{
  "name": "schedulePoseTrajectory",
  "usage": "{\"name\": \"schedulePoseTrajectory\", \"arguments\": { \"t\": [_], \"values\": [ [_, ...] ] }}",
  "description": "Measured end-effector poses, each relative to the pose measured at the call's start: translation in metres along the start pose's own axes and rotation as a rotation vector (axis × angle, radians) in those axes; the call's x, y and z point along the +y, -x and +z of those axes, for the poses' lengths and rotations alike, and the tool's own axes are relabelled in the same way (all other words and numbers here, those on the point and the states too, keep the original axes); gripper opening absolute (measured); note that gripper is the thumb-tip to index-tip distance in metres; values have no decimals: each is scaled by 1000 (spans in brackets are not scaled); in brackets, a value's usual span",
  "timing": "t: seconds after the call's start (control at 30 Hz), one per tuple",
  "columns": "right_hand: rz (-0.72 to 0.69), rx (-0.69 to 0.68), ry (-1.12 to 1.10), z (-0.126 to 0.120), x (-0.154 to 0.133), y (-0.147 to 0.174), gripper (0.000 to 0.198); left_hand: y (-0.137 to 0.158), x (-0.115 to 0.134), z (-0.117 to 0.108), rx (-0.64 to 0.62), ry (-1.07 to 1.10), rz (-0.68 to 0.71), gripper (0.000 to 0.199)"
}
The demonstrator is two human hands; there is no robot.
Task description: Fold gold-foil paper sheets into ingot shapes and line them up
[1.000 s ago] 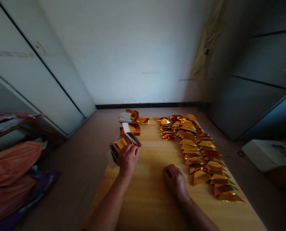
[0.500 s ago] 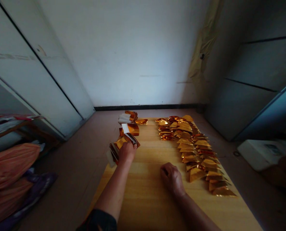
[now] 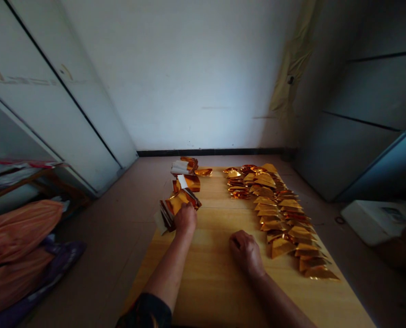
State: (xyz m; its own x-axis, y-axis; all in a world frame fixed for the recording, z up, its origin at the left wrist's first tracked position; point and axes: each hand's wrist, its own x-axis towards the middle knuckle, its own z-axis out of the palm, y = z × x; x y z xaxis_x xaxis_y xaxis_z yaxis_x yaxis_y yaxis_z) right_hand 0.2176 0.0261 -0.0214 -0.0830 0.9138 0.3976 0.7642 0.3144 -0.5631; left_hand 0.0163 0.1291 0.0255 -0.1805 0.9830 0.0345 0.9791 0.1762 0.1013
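My left hand is at the near edge of a fanned stack of gold foil paper on the table's left side. Its fingers are closed on the gold sheet at the top, though the fingertips are partly hidden. Curled into a loose fist, my right hand rests on the wooden table, with nothing visible in it. Folded gold foil pieces stand in overlapping rows to its right.
More gold and white paper sheets lie at the far left corner, beside a single folded gold piece. Cabinets flank the table, and a white box sits on the floor at right. Orange cloth is piled at left.
My left hand has drawn back slightly toward me over the stack, and the sheets' edges it covered lie lower. The right hand stays in place. The view has shifted a little.
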Motion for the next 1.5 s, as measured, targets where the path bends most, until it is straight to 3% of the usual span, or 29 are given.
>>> {"name": "schedulePoseTrajectory", "arguments": {
  "t": [0.27,0.87,0.97,1.07,1.17,1.23,1.37,1.43,1.5],
  "values": [
    [-2,-17,5,-1,-1,-1,20,7,-3,1,47,-15,42,28],
    [-8,-6,-11,-1,-1,-1,20,-1,-3,-2,78,69,-25,24],
    [-12,7,-12,-1,-1,-1,20,0,-2,-4,129,85,-14,24],
    [-13,15,-3,-1,-2,-1,19,6,0,-8,268,161,62,22],
    [4,11,-29,-2,-2,-1,19,17,6,-17,411,389,200,24],
    [21,20,-89,-2,-1,-1,19,25,13,-23,417,643,255,23],
    [155,46,-374,-5,0,-5,21,35,33,-27,197,1367,84,30],
    [214,33,-575,-6,-2,-10,38,38,42,-24,84,1707,10,35],
    [225,40,-783,-8,-5,-15,60,40,49,-17,2,1904,-36,38]
  ]
}}
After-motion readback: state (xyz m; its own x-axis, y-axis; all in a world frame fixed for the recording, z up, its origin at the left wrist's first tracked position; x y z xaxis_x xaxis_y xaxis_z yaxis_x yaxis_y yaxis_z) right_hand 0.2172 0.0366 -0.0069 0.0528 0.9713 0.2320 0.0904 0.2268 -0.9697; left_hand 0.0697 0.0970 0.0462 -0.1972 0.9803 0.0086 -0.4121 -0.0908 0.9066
